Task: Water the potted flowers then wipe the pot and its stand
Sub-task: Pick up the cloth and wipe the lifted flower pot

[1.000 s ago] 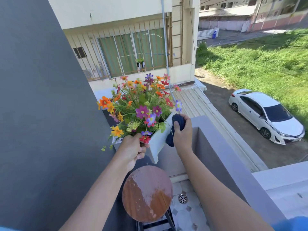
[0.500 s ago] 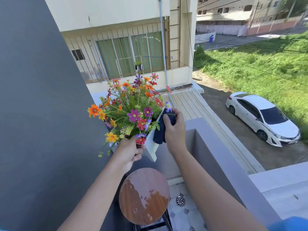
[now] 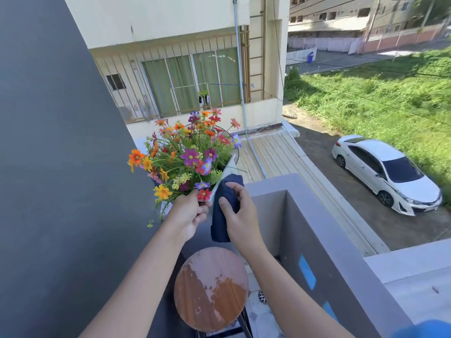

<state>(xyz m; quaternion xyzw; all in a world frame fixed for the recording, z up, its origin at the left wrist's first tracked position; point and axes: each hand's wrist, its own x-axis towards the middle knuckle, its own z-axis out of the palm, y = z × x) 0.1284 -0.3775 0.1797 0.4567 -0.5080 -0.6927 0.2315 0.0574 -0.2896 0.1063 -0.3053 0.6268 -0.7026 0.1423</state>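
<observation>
A white pot [image 3: 225,173] full of colourful flowers [image 3: 188,154] is lifted in the air above the stand. My left hand [image 3: 186,215] grips the pot's near rim. My right hand [image 3: 240,218] presses a dark blue cloth [image 3: 223,211] against the pot's right side, which the cloth mostly hides. Below them is the stand, a round wooden stool top [image 3: 211,289] with worn, peeling finish, on a dark metal frame.
A dark grey wall [image 3: 53,167] fills the left. The grey balcony parapet [image 3: 314,230] runs along the right, with blue tape patches. A floor drain [image 3: 261,296] sits in the tiled floor. Beyond are a building, grass and a white car [image 3: 388,174].
The pot has stayed lifted, tilting a little. My right hand and the cloth have slid down the pot's right side toward its near lower end.
</observation>
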